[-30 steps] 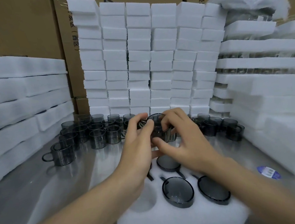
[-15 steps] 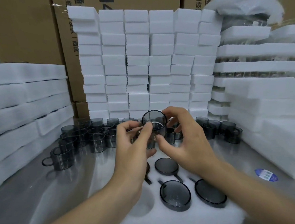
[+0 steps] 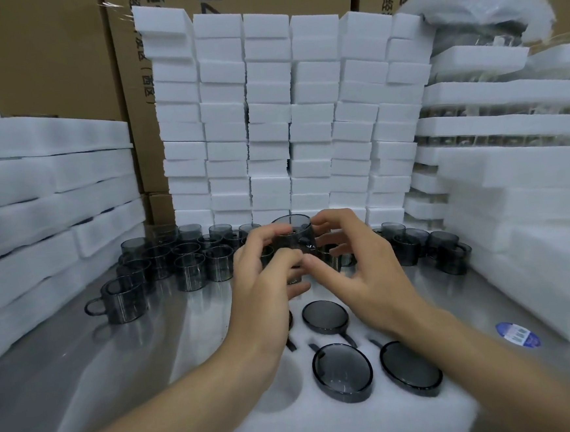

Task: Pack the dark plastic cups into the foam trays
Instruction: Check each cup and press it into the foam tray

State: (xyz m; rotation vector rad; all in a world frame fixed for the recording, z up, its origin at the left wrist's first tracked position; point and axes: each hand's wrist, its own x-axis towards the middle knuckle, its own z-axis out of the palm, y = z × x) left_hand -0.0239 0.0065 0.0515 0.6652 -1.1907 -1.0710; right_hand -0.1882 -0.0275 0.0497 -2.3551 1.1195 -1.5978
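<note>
Your left hand (image 3: 265,285) and right hand (image 3: 359,271) both hold one dark cup (image 3: 293,235), lifted above the far end of the foam tray (image 3: 344,426) in front of you. The fingers of each hand curl round its sides, and your two thumbs nearly meet on the near side. The cup's mouth tilts slightly toward you.

In the tray, three seated cups (image 3: 342,371) sit sunk in their pockets with their handles in the side slots. One more is mostly hidden behind your left wrist. The empty pocket (image 3: 276,387) lies at the tray's left, just beside your left forearm.

On the steel worktop (image 3: 85,385), loose cups (image 3: 185,261) stand upright in a cluster to the left of your hands, and a smaller group (image 3: 425,245) stands to the right. A single cup (image 3: 123,300) stands apart, nearest the left edge, with its handle pointing left.

White foam blocks (image 3: 269,114) are stacked behind, with foam slabs (image 3: 37,201) piled at the left, filled trays (image 3: 508,123) at the right and cardboard boxes (image 3: 42,57) at the back. A blue sticker (image 3: 518,334) lies on the worktop at the right.
</note>
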